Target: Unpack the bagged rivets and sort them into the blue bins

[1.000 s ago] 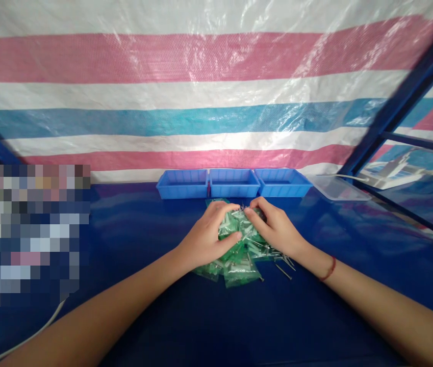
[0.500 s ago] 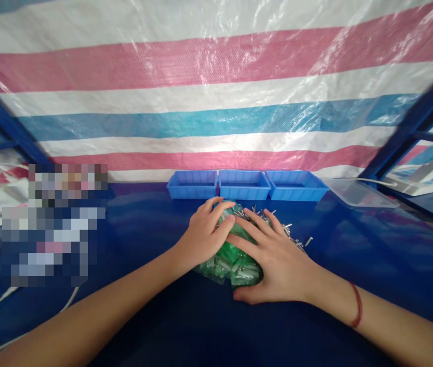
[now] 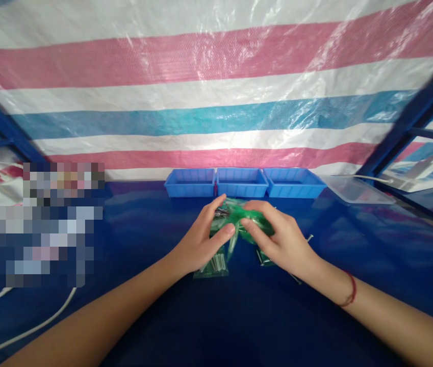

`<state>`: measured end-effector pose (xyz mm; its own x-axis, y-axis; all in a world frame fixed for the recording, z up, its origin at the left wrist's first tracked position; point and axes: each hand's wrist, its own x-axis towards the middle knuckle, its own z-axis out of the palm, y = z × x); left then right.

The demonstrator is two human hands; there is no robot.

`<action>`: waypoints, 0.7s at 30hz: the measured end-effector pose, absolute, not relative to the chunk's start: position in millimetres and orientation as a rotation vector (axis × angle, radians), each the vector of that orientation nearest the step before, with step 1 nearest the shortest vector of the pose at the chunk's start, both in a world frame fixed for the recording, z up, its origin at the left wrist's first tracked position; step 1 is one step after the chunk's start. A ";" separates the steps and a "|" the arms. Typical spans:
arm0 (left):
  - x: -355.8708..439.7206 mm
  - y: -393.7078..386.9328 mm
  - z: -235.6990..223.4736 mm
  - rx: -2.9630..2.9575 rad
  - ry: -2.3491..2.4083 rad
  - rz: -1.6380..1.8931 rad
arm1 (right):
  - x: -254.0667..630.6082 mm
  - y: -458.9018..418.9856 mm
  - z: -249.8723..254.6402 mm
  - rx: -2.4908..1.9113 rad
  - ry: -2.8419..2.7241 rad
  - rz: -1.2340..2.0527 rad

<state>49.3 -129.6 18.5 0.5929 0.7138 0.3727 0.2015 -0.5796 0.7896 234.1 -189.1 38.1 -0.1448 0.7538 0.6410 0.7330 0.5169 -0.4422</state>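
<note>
Pinching green bag (image 3: pixel 260 219) between fingers of right hand (image 3: pixel 288 237), at three o'clock of bag pile (image 3: pixel 223 219); curving left hand (image 3: pixel 198 242) at nine, with thumb and fingers apart.

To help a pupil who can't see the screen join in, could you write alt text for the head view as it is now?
A person's left hand and right hand handle green bags at a blue table. Beyond them, three blue bins stand in a row before a striped sheet.
</note>
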 end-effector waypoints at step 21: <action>57.6 -157.0 35.5 2.824 0.710 0.583 | 282.6 -178.6 49.2 -1.868 -1.729 0.263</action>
